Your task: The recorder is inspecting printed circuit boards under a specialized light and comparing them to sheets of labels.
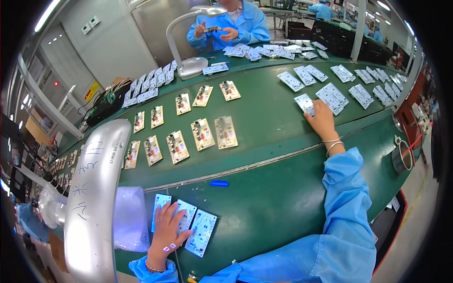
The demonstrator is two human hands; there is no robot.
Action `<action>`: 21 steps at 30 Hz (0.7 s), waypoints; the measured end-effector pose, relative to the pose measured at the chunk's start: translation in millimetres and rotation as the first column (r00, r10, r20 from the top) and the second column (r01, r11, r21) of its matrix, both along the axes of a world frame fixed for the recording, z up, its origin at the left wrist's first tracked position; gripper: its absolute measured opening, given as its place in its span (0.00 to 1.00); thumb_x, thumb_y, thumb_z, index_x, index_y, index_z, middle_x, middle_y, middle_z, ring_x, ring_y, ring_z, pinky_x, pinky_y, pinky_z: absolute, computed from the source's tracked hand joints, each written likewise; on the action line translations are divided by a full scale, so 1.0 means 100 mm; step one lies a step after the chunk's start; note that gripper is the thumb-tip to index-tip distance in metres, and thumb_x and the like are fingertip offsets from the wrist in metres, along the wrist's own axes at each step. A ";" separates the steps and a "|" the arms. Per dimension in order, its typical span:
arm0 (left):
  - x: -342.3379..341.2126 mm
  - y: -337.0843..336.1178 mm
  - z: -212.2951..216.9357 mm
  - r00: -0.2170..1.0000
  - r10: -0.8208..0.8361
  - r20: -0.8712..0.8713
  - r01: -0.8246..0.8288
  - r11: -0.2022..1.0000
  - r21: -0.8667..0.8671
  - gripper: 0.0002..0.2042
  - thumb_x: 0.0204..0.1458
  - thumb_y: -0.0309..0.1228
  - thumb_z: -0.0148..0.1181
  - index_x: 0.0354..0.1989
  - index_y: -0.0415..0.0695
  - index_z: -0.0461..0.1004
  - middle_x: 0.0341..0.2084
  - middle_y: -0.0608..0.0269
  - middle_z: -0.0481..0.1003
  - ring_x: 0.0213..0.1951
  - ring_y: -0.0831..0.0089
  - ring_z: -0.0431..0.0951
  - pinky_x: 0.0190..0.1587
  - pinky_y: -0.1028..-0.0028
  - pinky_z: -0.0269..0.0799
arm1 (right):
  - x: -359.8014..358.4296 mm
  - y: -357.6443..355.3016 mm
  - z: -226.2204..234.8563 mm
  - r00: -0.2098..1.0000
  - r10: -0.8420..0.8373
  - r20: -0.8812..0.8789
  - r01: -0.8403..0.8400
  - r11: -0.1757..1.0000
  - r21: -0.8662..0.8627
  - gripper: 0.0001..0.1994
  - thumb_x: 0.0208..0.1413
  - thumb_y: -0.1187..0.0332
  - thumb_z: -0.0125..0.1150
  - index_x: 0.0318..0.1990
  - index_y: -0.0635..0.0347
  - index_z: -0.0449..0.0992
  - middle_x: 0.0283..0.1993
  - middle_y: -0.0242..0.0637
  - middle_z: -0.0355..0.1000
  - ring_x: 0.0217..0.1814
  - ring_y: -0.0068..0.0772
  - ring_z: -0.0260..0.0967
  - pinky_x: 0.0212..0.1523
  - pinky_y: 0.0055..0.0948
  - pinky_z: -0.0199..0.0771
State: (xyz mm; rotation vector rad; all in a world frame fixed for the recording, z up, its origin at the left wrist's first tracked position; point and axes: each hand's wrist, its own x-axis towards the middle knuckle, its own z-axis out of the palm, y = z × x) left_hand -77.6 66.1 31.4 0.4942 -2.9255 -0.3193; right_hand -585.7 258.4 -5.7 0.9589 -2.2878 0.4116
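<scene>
My left hand (166,230) lies with spread fingers over white circuit boards near the front edge. One board (162,202) shows at its left, another (187,211) is partly covered by the fingers, and a third (202,233) lies by the thumb. My right arm reaches far across the bench. At its end, my right hand (322,121) has thumb and fingers closed at the edge of a small white circuit board (303,102). Just beyond those fingers lies a larger white circuit board (332,98).
Rows of tan boards with components (203,134) lie on the green bench (264,198). A lamp head (92,198) and bubble wrap (130,219) stand at left. A blue cap (219,183) lies mid-bench, a metal cup (402,155) at right. Opposite, a person (250,23) holds a board.
</scene>
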 end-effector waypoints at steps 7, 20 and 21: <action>-0.03 0.07 0.02 1.000 0.007 0.005 -0.007 1.000 -0.015 0.27 0.38 0.46 0.57 0.45 0.40 0.64 0.49 0.49 0.59 0.55 0.51 0.53 0.57 0.52 0.42 | 0.06 0.00 0.01 0.996 -0.011 0.093 0.002 0.995 0.099 0.23 0.38 0.58 0.60 0.42 0.61 0.67 0.45 0.40 0.63 0.45 0.41 0.61 0.43 0.37 0.61; -0.04 0.39 0.24 0.981 0.190 -0.025 -0.191 0.960 -0.206 0.29 0.41 0.52 0.51 0.47 0.43 0.65 0.49 0.54 0.62 0.56 0.52 0.53 0.54 0.41 0.34 | -0.03 0.19 0.08 0.959 0.020 0.282 -0.018 1.000 -0.010 0.26 0.39 0.59 0.59 0.46 0.63 0.63 0.34 0.44 0.69 0.38 0.45 0.65 0.39 0.39 0.64; -0.10 0.47 0.24 0.975 0.219 -0.041 -0.223 0.953 -0.207 0.30 0.42 0.52 0.50 0.49 0.43 0.63 0.50 0.53 0.61 0.57 0.52 0.52 0.54 0.41 0.34 | -0.05 0.16 0.10 0.965 0.030 0.262 -0.027 1.000 -0.014 0.26 0.39 0.59 0.58 0.46 0.63 0.63 0.34 0.44 0.69 0.37 0.45 0.66 0.39 0.39 0.64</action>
